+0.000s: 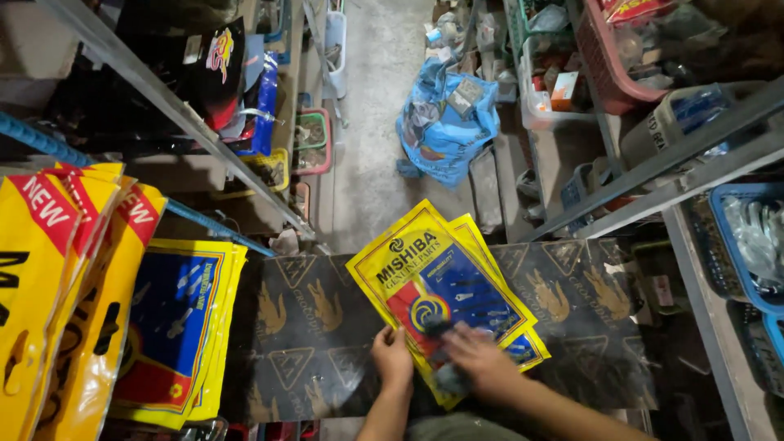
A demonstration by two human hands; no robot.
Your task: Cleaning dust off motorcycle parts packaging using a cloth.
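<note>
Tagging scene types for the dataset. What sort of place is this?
Most likely a small parts shop or its stockroom. Metal shelving lines a narrow concrete aisle, with bins of packaged bits on it. Stacks of identical yellow retail packets stand alongside; both hands, left and right, rest on more packets.

L hand [394, 359] curled, knuckles up, fingers gripping down. R hand [478, 359] flatter, fingers spread fwd, blurred. Both forearms enter from bottom, close together.
</note>
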